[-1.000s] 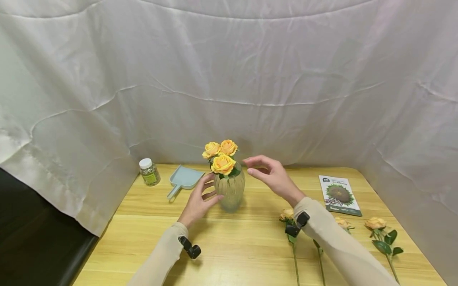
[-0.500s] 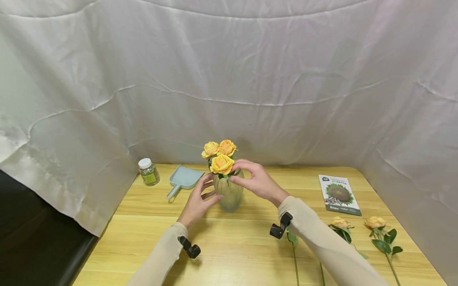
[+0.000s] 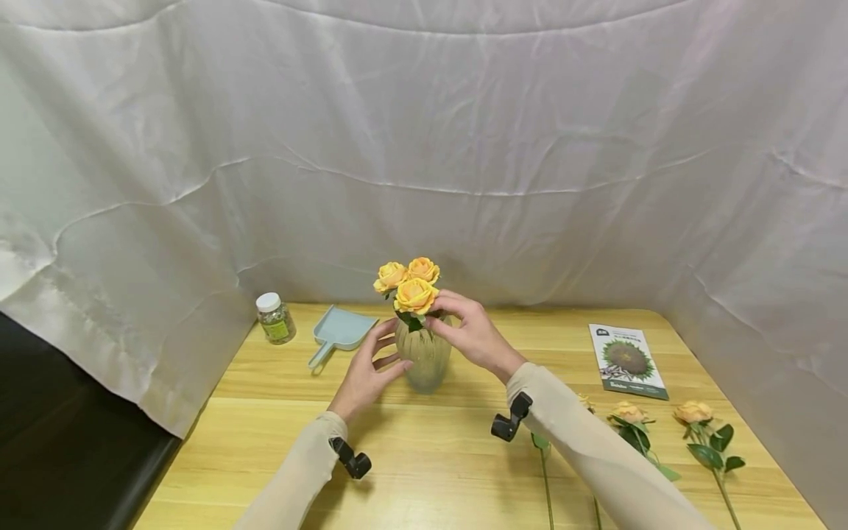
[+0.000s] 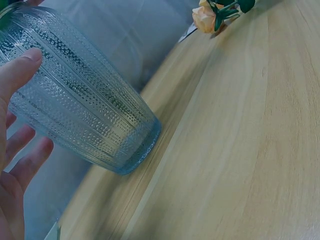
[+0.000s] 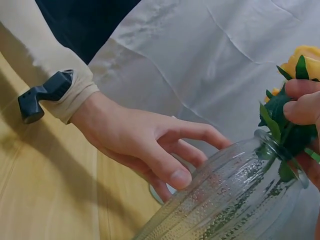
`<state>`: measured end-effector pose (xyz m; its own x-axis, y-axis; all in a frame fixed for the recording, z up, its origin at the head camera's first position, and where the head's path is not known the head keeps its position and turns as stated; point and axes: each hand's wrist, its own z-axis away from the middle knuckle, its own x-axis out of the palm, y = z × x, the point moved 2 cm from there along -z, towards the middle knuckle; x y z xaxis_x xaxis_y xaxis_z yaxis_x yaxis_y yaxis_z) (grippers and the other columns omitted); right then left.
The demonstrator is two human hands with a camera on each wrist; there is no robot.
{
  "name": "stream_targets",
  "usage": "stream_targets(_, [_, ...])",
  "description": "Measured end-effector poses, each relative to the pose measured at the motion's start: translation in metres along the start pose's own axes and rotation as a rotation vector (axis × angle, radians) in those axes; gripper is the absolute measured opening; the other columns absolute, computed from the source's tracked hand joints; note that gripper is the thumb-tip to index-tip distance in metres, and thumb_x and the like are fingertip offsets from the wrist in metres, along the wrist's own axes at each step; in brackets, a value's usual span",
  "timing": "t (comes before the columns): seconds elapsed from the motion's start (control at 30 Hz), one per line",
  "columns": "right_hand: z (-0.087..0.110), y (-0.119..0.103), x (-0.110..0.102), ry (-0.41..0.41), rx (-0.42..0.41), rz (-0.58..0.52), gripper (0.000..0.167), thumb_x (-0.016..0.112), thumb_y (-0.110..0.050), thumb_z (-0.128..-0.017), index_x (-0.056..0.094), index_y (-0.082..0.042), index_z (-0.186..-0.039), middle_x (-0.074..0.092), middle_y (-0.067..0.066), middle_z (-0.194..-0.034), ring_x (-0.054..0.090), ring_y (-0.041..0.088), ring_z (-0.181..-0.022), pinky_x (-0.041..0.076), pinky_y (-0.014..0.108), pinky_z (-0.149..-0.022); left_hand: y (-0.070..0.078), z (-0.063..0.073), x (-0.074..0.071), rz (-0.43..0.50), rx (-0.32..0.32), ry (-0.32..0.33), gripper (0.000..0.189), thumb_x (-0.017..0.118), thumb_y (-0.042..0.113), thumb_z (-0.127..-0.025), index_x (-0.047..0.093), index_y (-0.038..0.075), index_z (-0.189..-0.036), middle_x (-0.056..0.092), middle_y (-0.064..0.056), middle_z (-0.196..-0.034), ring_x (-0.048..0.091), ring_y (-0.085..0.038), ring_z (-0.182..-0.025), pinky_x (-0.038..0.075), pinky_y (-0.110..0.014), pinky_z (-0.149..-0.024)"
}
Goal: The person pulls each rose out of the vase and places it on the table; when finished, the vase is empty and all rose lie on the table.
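A ribbed, clear glass vase (image 3: pixel 424 364) stands upright on the table, with several yellow roses in its mouth. My left hand (image 3: pixel 368 374) holds the vase from the left, its thumb on the near side; the left wrist view shows the thumb against the textured glass (image 4: pixel 85 95). At the rim, my right hand (image 3: pixel 473 331) pinches the front yellow rose (image 3: pixel 416 297) just under its bloom. Two more blooms (image 3: pixel 391 276) sit behind it. In the right wrist view, green leaves (image 5: pixel 270 120) and stems show through the glass neck, while part of the right hand (image 5: pixel 307 107) is cut off.
Several loose roses (image 3: pixel 694 414) lie at the right, partly behind my right sleeve. A seed packet (image 3: pixel 628 361) with a sunflower picture lies at back right. A light blue dustpan (image 3: pixel 346 328) and a white-capped jar (image 3: pixel 277 320) are at back left. Grey cloth (image 3: pixel 464 147) walls the table.
My right hand has moved left from beside the vase to the front rose and taken hold of it. That bloom has shifted slightly up and right. The left hand has stayed on the vase.
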<state>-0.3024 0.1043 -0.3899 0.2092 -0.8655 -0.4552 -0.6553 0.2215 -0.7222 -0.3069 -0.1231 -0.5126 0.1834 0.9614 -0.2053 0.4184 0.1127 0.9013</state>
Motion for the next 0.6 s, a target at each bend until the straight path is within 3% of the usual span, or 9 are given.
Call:
stream_targets(0.3, [-0.0001, 0.0034, 0.0022, 0.095, -0.032, -0.036, 0.015, 0.069, 0.004, -0.104, 0.081, -0.001, -0.112, 0.075, 0.014, -0.126, 0.068, 0.026, -0.126, 0.062, 0.041, -0.112, 0.0016, -0.0008, 0.0005, -0.007, -0.003, 0.002, 0.08, 0.084, 0.01, -0.098, 0.041, 0.02, -0.165, 0.042, -0.008, -0.17, 0.051, -0.039, -0.15, 0.057, -0.05, -0.118])
stream_targets(0.5, [0.0002, 0.0028, 0.0024, 0.128, -0.041, -0.068, 0.019, 0.076, 0.001, -0.1, 0.082, -0.001, -0.118, 0.072, 0.014, -0.141, 0.065, 0.03, -0.137, 0.062, 0.032, -0.11, 0.0, -0.0009, 0.0003, -0.013, -0.002, 0.004, 0.081, 0.084, 0.01, -0.097, 0.04, 0.019, -0.165, 0.042, -0.01, -0.17, 0.051, -0.04, -0.15, 0.058, -0.05, -0.118])
stream_targets(0.6, [-0.0002, 0.0021, 0.0018, 0.139, -0.032, -0.074, 0.022, 0.076, -0.001, -0.101, 0.082, -0.002, -0.122, 0.07, 0.012, -0.146, 0.063, 0.03, -0.141, 0.062, 0.034, -0.111, -0.0009, -0.0012, -0.0001, -0.01, 0.003, 0.005, 0.081, 0.084, 0.011, -0.097, 0.041, 0.019, -0.165, 0.041, -0.009, -0.171, 0.051, -0.04, -0.15, 0.058, -0.051, -0.118])
